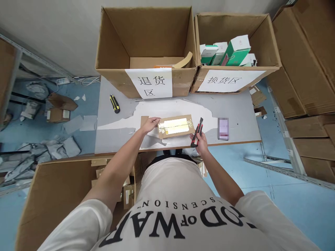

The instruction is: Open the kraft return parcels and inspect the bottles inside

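Observation:
A small flat cardboard box (175,127) with a white label and shiny clear tape lies near the front of the table. My left hand (149,125) pinches its left end, where a brown flap shows. In my right hand (202,143) is a red and black utility knife (196,133), its tip pointing away from me. Fingertips of that hand reach the box's lower right corner; whether they grip it, I cannot tell. A second utility knife (114,104), yellow and black, rests on the table to the left.
Two big open cartons with paper signs, the left carton (112,81) and the right carton (193,87), stand along the table's back. Green-and-white boxes (237,52) fill the right one. A phone (223,129) lies at right. A large carton (60,188) of parcels stands below left.

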Motion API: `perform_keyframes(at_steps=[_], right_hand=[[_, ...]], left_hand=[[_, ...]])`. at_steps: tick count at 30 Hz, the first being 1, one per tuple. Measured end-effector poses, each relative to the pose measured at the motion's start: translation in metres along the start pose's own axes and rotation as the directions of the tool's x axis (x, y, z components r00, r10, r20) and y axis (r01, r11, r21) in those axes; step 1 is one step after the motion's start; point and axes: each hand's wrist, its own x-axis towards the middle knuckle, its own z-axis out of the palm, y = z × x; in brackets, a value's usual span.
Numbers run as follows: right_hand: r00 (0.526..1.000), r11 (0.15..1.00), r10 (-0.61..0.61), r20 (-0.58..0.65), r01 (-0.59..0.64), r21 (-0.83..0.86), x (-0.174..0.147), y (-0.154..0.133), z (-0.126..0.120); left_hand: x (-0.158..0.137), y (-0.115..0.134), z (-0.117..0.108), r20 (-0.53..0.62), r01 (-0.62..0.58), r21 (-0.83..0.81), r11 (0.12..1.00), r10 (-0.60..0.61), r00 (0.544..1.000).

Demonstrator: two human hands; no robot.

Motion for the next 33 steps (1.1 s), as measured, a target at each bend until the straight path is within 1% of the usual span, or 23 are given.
perform_keyframes(at_steps=[2, 5, 7, 10, 12, 14, 16, 18, 22, 26, 28, 30, 32, 33], right_hand=[[1.0, 0.999, -0.026, 0.01, 0.027, -0.038, 0.017, -0.012, 0.003], [0.995, 0.993, -0.054, 0.089, 0.062, -0.1, 0.055, -0.036, 0.014], [0.985, 0.987, -0.063, 0.162, 0.086, -0.137, 0.083, -0.052, 0.028], [0.957, 0.974, -0.019, 0.289, 0.083, -0.212, 0.121, -0.066, 0.053], [0.939, 0.966, 0.02, 0.345, 0.07, -0.247, 0.138, -0.068, 0.069], [0.933, 0.96, 0.048, 0.358, 0.055, -0.273, 0.147, -0.066, 0.08], [0.937, 0.953, 0.071, 0.342, 0.038, -0.301, 0.151, -0.061, 0.086], [0.941, 0.95, 0.084, 0.327, 0.024, -0.313, 0.151, -0.057, 0.088], [0.944, 0.951, 0.064, 0.322, 0.04, -0.307, 0.149, -0.05, 0.087], [0.945, 0.954, 0.025, 0.326, 0.074, -0.289, 0.148, -0.05, 0.087], [0.951, 0.958, -0.018, 0.309, 0.104, -0.265, 0.144, -0.053, 0.083], [0.962, 0.953, -0.081, 0.263, 0.152, -0.263, 0.133, -0.057, 0.071], [0.971, 0.947, -0.122, 0.207, 0.177, -0.27, 0.111, -0.057, 0.051], [0.976, 0.949, -0.119, 0.184, 0.167, -0.267, 0.096, -0.055, 0.04]], left_hand=[[-0.011, -0.007, 0.003, -0.036, -0.015, -0.059, 0.998, 0.013, 0.999], [-0.035, -0.026, 0.014, -0.126, -0.047, -0.142, 0.989, 0.029, 0.992], [-0.054, -0.042, 0.029, -0.216, -0.052, -0.157, 0.986, 0.017, 0.976], [-0.079, -0.059, 0.057, -0.323, -0.061, -0.12, 0.991, 0.019, 0.946], [-0.091, -0.065, 0.076, -0.352, -0.059, -0.096, 0.994, 0.021, 0.936], [-0.099, -0.067, 0.09, -0.358, -0.04, -0.078, 0.996, 0.01, 0.934], [-0.103, -0.067, 0.098, -0.357, -0.007, -0.06, 0.998, -0.015, 0.934], [-0.105, -0.067, 0.102, -0.356, 0.021, -0.043, 0.999, -0.035, 0.934], [-0.106, -0.067, 0.102, -0.343, 0.027, -0.012, 1.0, -0.03, 0.939], [-0.106, -0.07, 0.099, -0.329, 0.034, -0.001, 0.999, -0.032, 0.944], [-0.104, -0.072, 0.093, -0.32, 0.046, 0.039, 0.998, -0.031, 0.947], [-0.096, -0.069, 0.08, -0.327, 0.061, 0.11, 0.992, -0.022, 0.945], [-0.08, -0.059, 0.062, -0.348, 0.064, 0.182, 0.981, 0.004, 0.937], [-0.068, -0.051, 0.053, -0.358, 0.052, 0.212, 0.976, 0.028, 0.933]])
